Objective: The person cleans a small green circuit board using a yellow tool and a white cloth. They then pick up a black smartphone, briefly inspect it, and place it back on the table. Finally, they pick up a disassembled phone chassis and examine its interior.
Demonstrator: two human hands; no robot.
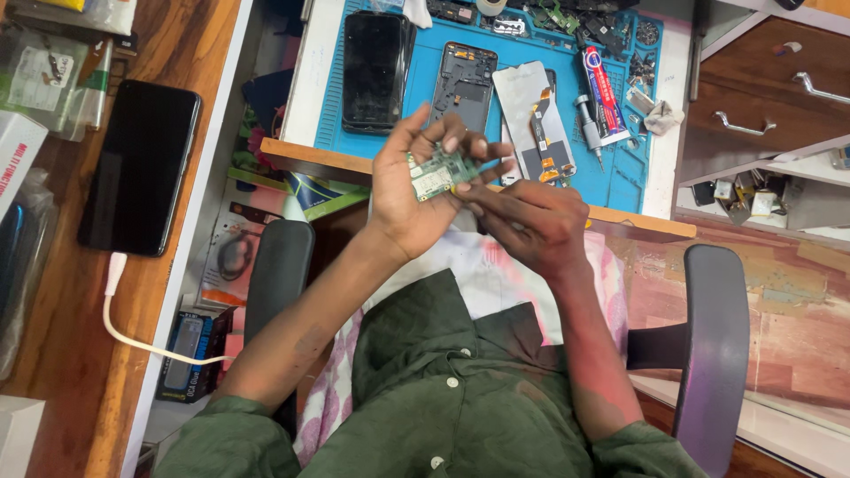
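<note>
You hold a small green circuit board (440, 173) up in front of you, above your lap and just near of the desk edge. Your left hand (416, 181) cradles it: thumb and curled fingers close round its left end, with the upper fingers fanned out over its top edge. Your right hand (531, 221) comes in from the right with its fingertips bunched together against the board's lower right corner, pinching at something small there; what exactly sits between those fingertips is too small to tell.

Beyond the board, on the blue work mat (336, 115), lie a dark phone (376, 71) face down at the left, an opened phone frame (464, 81) in the middle, and a display panel with an orange flex cable (536, 119) to the right. A small screwdriver (589, 128) and a tube of adhesive (604, 93) lie further right. Another black phone (139, 165) rests on the wooden side table at far left, well apart, with a white cable (133, 327) nearby.

You seem to be working a part on or off the bare board, by hand. The next move likely calls for a steady left grip on the board's edges and a fine, light touch from your right fingertips, so nothing bends or drops into your lap.
</note>
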